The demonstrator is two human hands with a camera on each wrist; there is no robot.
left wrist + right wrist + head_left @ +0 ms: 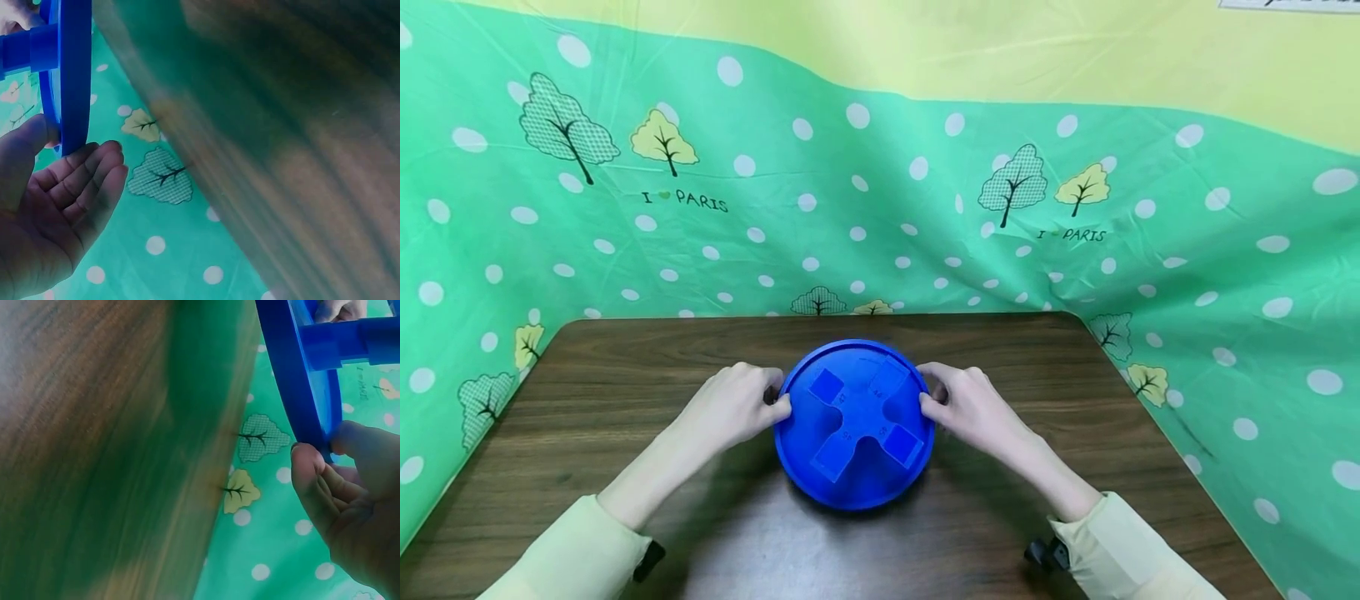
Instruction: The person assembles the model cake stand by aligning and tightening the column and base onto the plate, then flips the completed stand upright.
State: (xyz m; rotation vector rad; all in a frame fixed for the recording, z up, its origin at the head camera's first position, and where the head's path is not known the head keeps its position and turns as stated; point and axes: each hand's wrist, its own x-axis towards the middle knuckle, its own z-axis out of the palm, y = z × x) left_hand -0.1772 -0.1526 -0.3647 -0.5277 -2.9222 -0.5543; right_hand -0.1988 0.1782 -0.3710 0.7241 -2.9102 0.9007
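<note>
A round blue plastic disc (857, 414) with a raised rim and a cross-shaped raised middle faces the head camera. Small markings on its arms are too faint to read. My left hand (733, 404) pinches the left rim, thumb on the near face. On the opposite side, my right hand (973, 408) pinches the right rim the same way. Both wrist views show the disc edge-on, held up off the wooden table, with a blocky blue part (347, 344) standing out from its face. Fingers of the left hand (62, 212) lie behind the rim.
A dark brown wooden table (1000, 342) lies under the hands. Behind and beside it hangs a green cloth (880, 183) with white dots and printed trees. Dark straps (649, 560) show at the sleeve cuffs. Part of a white sign (1292, 6) shows at top right.
</note>
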